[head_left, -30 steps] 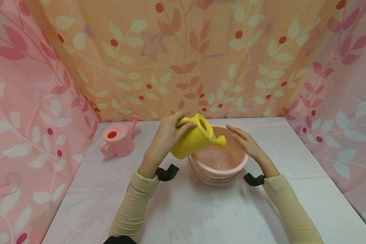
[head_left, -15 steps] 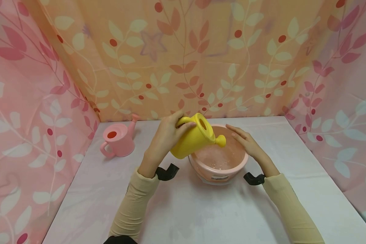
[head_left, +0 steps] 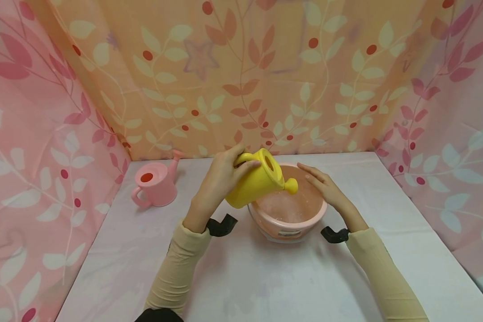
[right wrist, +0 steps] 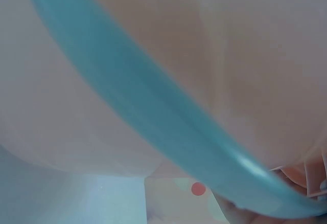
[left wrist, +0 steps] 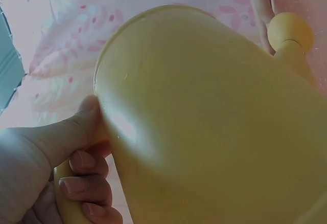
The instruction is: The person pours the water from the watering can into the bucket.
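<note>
My left hand [head_left: 224,172] grips the handle of a yellow watering can [head_left: 251,185], fingers curled round it and thumb against the can's body. The can is tilted to the right, its round spout head [head_left: 291,186] over a pink bowl [head_left: 267,219]. Water with small bubbles shows inside the bowl. On the bowl's right rim rests my right hand [head_left: 326,188], its visible fingers extended along the edge. The can's body [left wrist: 204,116] fills most of the left wrist view, with the curled fingers [left wrist: 87,185] at lower left. In the right wrist view the bowl's rim [right wrist: 138,86] crosses diagonally.
A pink watering can [head_left: 157,185] stands upright at the back left of the white-covered table [head_left: 273,281]. Flower-patterned cloth [head_left: 241,80] hangs behind the table and along both sides.
Both hands and the tilted yellow watering can stay almost in place. The bubbles and ripples on the water in the bowl have shifted, and the head view has drifted very slightly.
</note>
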`<state>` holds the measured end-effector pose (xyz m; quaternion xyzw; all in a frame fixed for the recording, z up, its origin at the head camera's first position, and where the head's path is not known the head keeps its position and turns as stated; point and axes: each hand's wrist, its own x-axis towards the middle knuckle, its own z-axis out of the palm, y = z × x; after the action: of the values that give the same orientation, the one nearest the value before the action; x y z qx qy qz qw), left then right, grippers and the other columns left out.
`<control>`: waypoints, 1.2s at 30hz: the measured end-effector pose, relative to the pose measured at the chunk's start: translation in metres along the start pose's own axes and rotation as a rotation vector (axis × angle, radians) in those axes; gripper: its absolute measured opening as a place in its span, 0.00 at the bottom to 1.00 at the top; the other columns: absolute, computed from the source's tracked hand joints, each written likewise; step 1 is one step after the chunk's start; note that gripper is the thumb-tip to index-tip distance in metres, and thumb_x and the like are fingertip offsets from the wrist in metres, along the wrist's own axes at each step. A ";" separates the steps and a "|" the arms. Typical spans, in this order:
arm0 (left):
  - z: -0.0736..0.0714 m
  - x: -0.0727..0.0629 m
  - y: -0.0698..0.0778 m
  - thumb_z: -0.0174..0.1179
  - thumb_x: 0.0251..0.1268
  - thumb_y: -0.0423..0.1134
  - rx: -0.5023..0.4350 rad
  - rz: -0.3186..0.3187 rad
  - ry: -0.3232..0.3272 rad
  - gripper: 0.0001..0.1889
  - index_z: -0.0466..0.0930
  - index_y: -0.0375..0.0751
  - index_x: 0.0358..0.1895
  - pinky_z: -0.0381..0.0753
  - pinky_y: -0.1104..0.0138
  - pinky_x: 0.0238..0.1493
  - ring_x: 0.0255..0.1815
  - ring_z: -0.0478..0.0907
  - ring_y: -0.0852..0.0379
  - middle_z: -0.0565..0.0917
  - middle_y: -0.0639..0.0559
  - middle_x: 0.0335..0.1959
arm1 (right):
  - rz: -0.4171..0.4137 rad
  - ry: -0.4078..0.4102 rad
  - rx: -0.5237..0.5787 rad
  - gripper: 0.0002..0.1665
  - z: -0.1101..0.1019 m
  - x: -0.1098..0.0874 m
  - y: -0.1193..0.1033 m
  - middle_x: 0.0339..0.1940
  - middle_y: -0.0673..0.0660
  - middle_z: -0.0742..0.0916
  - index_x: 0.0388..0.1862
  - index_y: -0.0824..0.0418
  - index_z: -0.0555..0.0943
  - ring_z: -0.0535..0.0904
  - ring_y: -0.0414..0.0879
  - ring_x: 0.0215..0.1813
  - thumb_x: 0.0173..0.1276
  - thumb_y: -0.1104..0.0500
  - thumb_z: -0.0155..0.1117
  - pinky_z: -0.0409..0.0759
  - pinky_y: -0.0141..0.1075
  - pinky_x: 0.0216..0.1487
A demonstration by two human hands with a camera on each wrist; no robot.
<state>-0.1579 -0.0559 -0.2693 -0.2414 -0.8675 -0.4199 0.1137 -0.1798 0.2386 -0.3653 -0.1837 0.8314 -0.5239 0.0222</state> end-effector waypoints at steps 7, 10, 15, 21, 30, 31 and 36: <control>0.001 0.001 0.001 0.63 0.57 0.48 -0.005 -0.005 -0.011 0.13 0.71 0.44 0.34 0.71 0.68 0.29 0.26 0.70 0.56 0.71 0.51 0.22 | -0.006 -0.003 0.011 0.25 -0.001 0.001 0.002 0.69 0.67 0.64 0.68 0.70 0.61 0.52 0.61 0.72 0.74 0.64 0.42 0.50 0.57 0.68; 0.000 0.001 0.001 0.62 0.57 0.48 -0.009 -0.003 -0.010 0.13 0.71 0.44 0.34 0.71 0.69 0.28 0.26 0.70 0.55 0.71 0.51 0.22 | -0.008 -0.004 0.017 0.25 -0.002 0.003 0.013 0.70 0.66 0.64 0.68 0.68 0.61 0.52 0.60 0.72 0.74 0.63 0.43 0.50 0.57 0.68; 0.001 0.002 0.000 0.63 0.57 0.48 -0.010 0.011 -0.001 0.13 0.71 0.44 0.32 0.71 0.69 0.28 0.25 0.69 0.56 0.71 0.51 0.22 | -0.009 0.002 0.016 0.25 -0.004 0.007 0.031 0.71 0.61 0.65 0.69 0.61 0.62 0.53 0.56 0.73 0.75 0.60 0.43 0.51 0.55 0.69; 0.001 0.002 0.000 0.63 0.57 0.48 -0.004 0.007 -0.003 0.14 0.70 0.44 0.32 0.70 0.69 0.27 0.24 0.69 0.56 0.70 0.51 0.21 | 0.001 0.000 0.020 0.25 -0.003 0.005 0.019 0.70 0.64 0.64 0.69 0.66 0.62 0.52 0.59 0.73 0.75 0.62 0.43 0.50 0.57 0.69; 0.000 0.001 -0.001 0.63 0.57 0.48 -0.009 0.008 -0.001 0.14 0.69 0.43 0.31 0.69 0.69 0.26 0.24 0.68 0.56 0.68 0.51 0.20 | 0.018 -0.002 -0.002 0.25 0.000 0.000 -0.002 0.70 0.67 0.63 0.68 0.69 0.60 0.52 0.61 0.72 0.75 0.63 0.40 0.51 0.57 0.68; 0.000 0.001 -0.001 0.63 0.57 0.48 -0.010 0.009 0.000 0.14 0.69 0.43 0.31 0.69 0.69 0.26 0.24 0.68 0.56 0.68 0.51 0.20 | 0.017 -0.001 -0.001 0.25 0.000 0.000 -0.002 0.70 0.67 0.63 0.68 0.70 0.60 0.52 0.61 0.72 0.75 0.64 0.40 0.51 0.57 0.68; 0.000 0.001 -0.002 0.63 0.57 0.48 -0.010 0.007 0.001 0.14 0.69 0.44 0.31 0.69 0.69 0.27 0.24 0.69 0.56 0.69 0.51 0.21 | 0.015 0.005 0.001 0.25 0.000 0.001 0.000 0.70 0.67 0.63 0.68 0.70 0.60 0.52 0.61 0.72 0.75 0.64 0.41 0.51 0.56 0.69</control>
<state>-0.1597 -0.0563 -0.2702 -0.2449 -0.8645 -0.4237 0.1145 -0.1803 0.2381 -0.3655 -0.1761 0.8326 -0.5245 0.0243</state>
